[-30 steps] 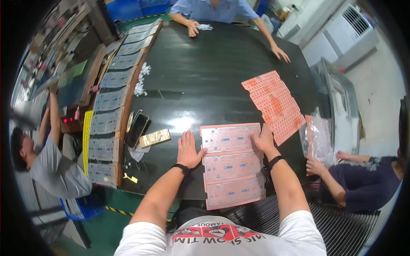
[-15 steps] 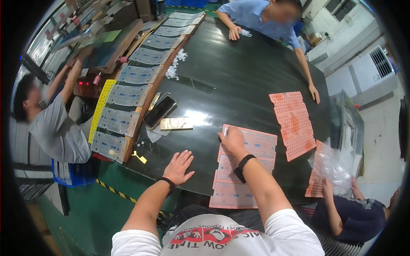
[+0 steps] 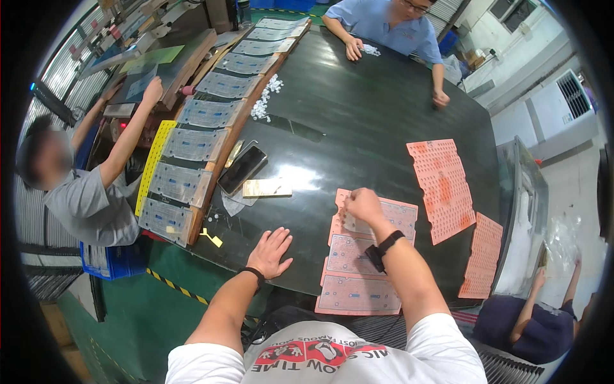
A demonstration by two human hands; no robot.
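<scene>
My left hand (image 3: 270, 252) lies flat on the dark table with its fingers spread, holding nothing. A pink board (image 3: 325, 287) is in front of me to the right, bearing clear printed film sheets (image 3: 350, 294) with blue marks. At its far end my right hand (image 3: 363, 206) is closed in a pinch at the left part of the top film sheet (image 3: 401, 216). That sheet's left end looks lifted and greyish under my fingers; the fingertips are partly hidden.
Two perforated orange boards (image 3: 441, 185) (image 3: 484, 256) lie to the right. A phone (image 3: 243, 169), a gold block (image 3: 267, 187) and white pieces (image 3: 265, 98) lie at left, beside a wooden rack (image 3: 206, 192) of film sheets. Co-workers are at the far side, left and right.
My right hand has moved slightly right, drawing up the top sheet's left end. My left hand stays put. The far co-worker's arm has drawn in; the right co-worker has moved plastic film away from the table.
</scene>
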